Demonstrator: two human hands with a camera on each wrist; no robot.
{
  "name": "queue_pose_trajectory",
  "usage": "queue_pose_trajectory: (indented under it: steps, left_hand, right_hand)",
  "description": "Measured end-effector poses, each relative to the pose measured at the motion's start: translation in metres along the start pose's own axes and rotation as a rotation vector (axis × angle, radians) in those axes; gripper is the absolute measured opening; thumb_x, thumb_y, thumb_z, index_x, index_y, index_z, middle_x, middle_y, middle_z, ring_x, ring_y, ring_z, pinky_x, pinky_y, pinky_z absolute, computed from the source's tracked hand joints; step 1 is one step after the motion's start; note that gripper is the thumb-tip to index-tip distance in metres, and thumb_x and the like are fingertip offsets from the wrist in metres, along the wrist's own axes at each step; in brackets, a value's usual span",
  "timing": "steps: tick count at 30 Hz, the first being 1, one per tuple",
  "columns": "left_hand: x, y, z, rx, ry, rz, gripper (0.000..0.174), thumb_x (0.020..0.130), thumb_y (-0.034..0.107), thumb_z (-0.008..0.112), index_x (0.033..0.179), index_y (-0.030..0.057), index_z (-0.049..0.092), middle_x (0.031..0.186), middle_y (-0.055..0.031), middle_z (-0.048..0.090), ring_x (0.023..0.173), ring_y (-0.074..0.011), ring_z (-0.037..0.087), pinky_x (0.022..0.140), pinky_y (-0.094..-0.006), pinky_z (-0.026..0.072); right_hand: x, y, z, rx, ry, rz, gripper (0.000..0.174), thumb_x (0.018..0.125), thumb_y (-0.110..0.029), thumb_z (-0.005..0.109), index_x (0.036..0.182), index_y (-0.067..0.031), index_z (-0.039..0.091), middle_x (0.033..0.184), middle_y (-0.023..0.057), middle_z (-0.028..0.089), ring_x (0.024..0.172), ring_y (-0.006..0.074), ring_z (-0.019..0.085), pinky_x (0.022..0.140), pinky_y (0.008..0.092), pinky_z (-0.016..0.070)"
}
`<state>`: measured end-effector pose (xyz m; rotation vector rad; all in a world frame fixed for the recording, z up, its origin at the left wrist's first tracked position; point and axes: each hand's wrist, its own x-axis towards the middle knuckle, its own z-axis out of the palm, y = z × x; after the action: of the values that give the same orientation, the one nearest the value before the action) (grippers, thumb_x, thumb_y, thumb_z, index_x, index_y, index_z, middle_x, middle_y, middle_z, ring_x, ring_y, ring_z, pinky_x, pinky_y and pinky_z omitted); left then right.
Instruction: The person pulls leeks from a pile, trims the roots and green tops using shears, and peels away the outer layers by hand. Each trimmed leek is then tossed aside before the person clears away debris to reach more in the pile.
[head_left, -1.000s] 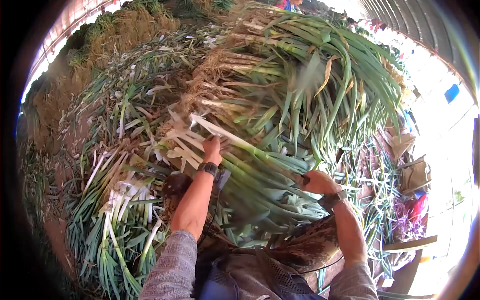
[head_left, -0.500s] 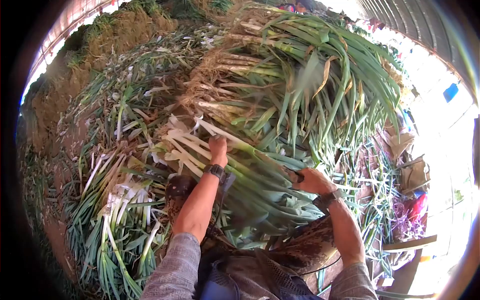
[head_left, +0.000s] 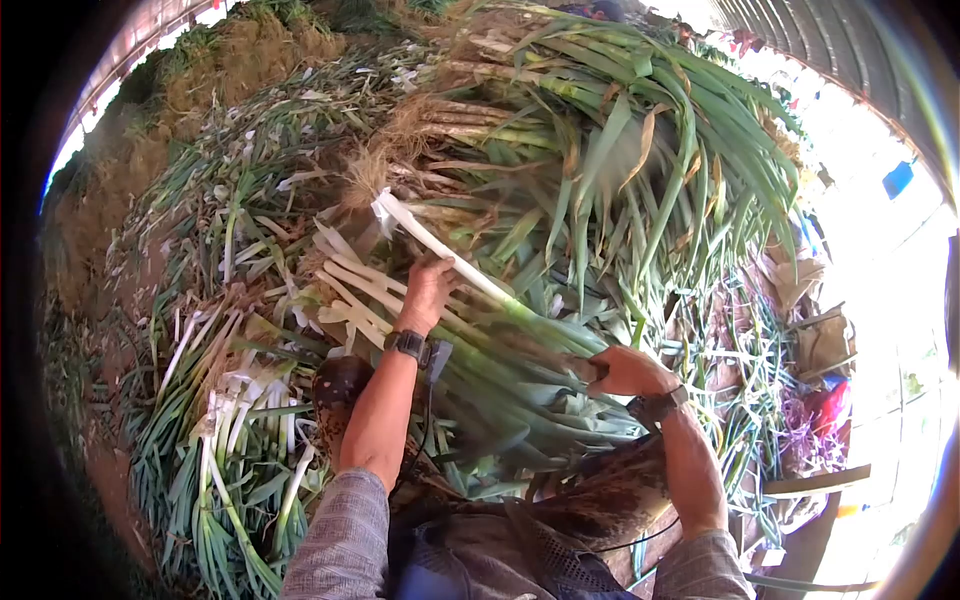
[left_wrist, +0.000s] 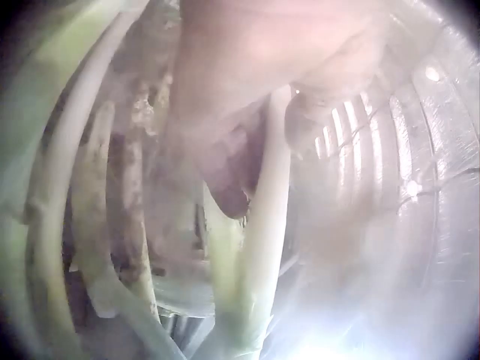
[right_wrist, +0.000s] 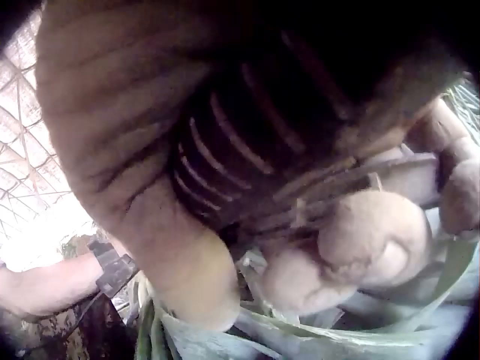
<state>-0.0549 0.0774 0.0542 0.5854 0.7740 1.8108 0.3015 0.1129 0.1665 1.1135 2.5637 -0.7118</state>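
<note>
The left hand (head_left: 428,290) grips a white-stemmed leek (head_left: 445,252) that slants down to the right, its green leaves reaching toward the right hand. In the left wrist view, curled fingers (left_wrist: 232,180) lie against a pale stalk (left_wrist: 266,225). The right hand (head_left: 632,372) is beside the leaves; in the right wrist view its fingers (right_wrist: 375,232) curl round a dark, narrow thing partly hidden in the palm, which I cannot identify. Several peeled leeks (head_left: 375,285) lie below the left hand, their leaves (head_left: 510,400) spread across the lap.
A large heap of unpeeled leeks (head_left: 640,150) with brown roots lies ahead. Another bundle of white-stemmed leeks (head_left: 235,415) rests at the left. Leaf scraps (head_left: 270,130) cover the ground beyond, and a wooden strip (head_left: 818,482) and purple strings (head_left: 800,430) are at the right.
The gripped leek's white end has moved up and slightly left, away from the peeled stems. The left hand has shifted a little; the right hand has moved slightly left since the earliest frame.
</note>
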Motion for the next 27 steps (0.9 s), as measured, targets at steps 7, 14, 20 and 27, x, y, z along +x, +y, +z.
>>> queue_pose_trajectory:
  steps: [7, 14, 20, 27]
  left_hand:
    - [0.001, 0.01, -0.013, -0.119, 0.429, 0.075, 0.044, 0.093, 0.036, 0.062, 0.126, 0.0099, 0.048, 0.113, -0.0093, 0.056, 0.107, -0.0292, 0.061, 0.091, -0.0479, 0.0486]
    - [-0.014, 0.013, 0.001, -0.054, 0.043, -0.076, 0.024, 0.089, 0.017, 0.066, 0.107, 0.0019, 0.06, 0.105, -0.0127, 0.066, 0.1, -0.028, 0.065, 0.076, -0.0451, 0.059]
    - [-0.035, 0.004, 0.017, -0.001, -0.165, -0.189, 0.015, 0.091, 0.005, 0.058, 0.106, 0.0028, 0.06, 0.106, -0.0106, 0.065, 0.105, -0.028, 0.065, 0.086, -0.0457, 0.0595]
    - [-0.039, -0.001, 0.012, -0.056, -0.257, -0.245, 0.018, 0.091, 0.006, 0.056, 0.108, 0.0043, 0.06, 0.108, -0.0118, 0.066, 0.103, -0.0284, 0.065, 0.086, -0.0407, 0.0587]
  right_hand:
    - [-0.012, 0.003, 0.0, -0.065, 0.118, 0.091, 0.036, 0.074, -0.036, 0.069, 0.09, -0.0037, 0.067, 0.075, 0.0181, 0.065, 0.071, 0.0356, 0.063, 0.067, 0.0447, 0.0477]
    - [-0.011, -0.005, -0.006, -0.006, 0.136, 0.079, 0.035, 0.074, -0.033, 0.072, 0.095, -0.0046, 0.069, 0.074, 0.0181, 0.065, 0.067, 0.0364, 0.062, 0.064, 0.0431, 0.0478]
    - [0.003, -0.041, -0.01, 0.056, 0.416, -0.024, 0.028, 0.084, -0.03, 0.06, 0.095, -0.0063, 0.068, 0.071, 0.0175, 0.064, 0.063, 0.0341, 0.062, 0.061, 0.0432, 0.0493]
    - [0.038, -0.08, -0.015, -0.1, 0.571, -0.281, 0.022, 0.078, -0.025, 0.068, 0.088, -0.0061, 0.066, 0.069, 0.0186, 0.063, 0.065, 0.0391, 0.061, 0.059, 0.0473, 0.0476]
